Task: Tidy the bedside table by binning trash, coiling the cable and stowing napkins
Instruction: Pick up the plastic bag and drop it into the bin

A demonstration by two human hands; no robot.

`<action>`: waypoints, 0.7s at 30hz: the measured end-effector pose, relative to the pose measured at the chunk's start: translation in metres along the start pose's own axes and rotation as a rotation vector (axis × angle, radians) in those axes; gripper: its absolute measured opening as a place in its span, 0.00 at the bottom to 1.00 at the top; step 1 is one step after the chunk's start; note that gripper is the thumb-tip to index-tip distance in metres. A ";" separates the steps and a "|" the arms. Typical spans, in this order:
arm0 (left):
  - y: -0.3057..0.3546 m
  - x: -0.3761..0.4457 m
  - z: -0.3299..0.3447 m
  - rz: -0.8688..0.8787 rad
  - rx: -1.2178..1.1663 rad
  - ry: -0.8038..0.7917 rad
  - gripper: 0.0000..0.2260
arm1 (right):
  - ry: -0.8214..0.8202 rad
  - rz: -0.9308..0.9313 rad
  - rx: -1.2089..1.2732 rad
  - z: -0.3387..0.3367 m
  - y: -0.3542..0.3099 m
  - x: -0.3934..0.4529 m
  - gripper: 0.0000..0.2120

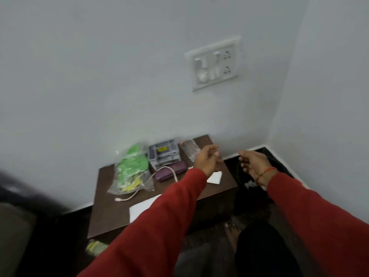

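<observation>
The bedside table (111,216) carries a clear bag of green items (130,168) at its left; a white cable (171,172) lies mid-table, napkins (142,207) at the near edge; no writing is legible; above its right edge, the left hand (207,159) and right hand (251,162) hover loosely curled, whether holding anything cannot be told.

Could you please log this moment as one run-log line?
left hand: open over table | right hand: grips black bag | cable: uncoiled

two napkins (143,206), one cable (171,171), two hands (207,158)
</observation>
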State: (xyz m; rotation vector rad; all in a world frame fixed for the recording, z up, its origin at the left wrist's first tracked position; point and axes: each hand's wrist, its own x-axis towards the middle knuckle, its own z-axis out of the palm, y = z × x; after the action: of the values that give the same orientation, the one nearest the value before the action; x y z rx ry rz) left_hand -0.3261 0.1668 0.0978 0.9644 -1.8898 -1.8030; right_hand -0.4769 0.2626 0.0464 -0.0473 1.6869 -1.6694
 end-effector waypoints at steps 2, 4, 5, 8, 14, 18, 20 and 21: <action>-0.006 -0.015 -0.029 -0.004 -0.002 0.061 0.10 | -0.055 -0.006 -0.030 0.020 -0.001 -0.016 0.03; -0.021 -0.026 -0.063 -0.026 0.006 0.136 0.09 | -0.107 -0.014 -0.067 0.042 0.000 -0.030 0.03; -0.030 -0.032 -0.080 -0.041 0.011 0.179 0.10 | -0.132 -0.017 -0.093 0.054 0.001 -0.037 0.03; -0.057 -0.046 -0.130 -0.062 0.101 0.305 0.08 | -0.211 -0.021 -0.161 0.089 0.007 -0.054 0.05; -0.088 -0.068 -0.227 -0.089 0.283 0.739 0.10 | -0.429 0.050 -0.203 0.168 0.025 -0.088 0.08; -0.101 -0.071 -0.272 -0.290 0.245 0.962 0.24 | -0.526 0.065 -0.237 0.222 0.040 -0.098 0.08; -0.114 -0.063 -0.290 -0.359 0.114 1.012 0.31 | -0.545 0.087 -0.241 0.242 0.049 -0.095 0.06; -0.120 -0.058 -0.297 -0.378 0.039 1.024 0.35 | -0.543 0.091 -0.240 0.250 0.053 -0.092 0.06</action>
State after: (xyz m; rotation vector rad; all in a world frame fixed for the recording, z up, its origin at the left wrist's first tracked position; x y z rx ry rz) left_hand -0.0584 -0.0053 0.0295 1.8724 -1.1222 -1.0283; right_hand -0.2564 0.1058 0.0756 -0.4875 1.4306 -1.2324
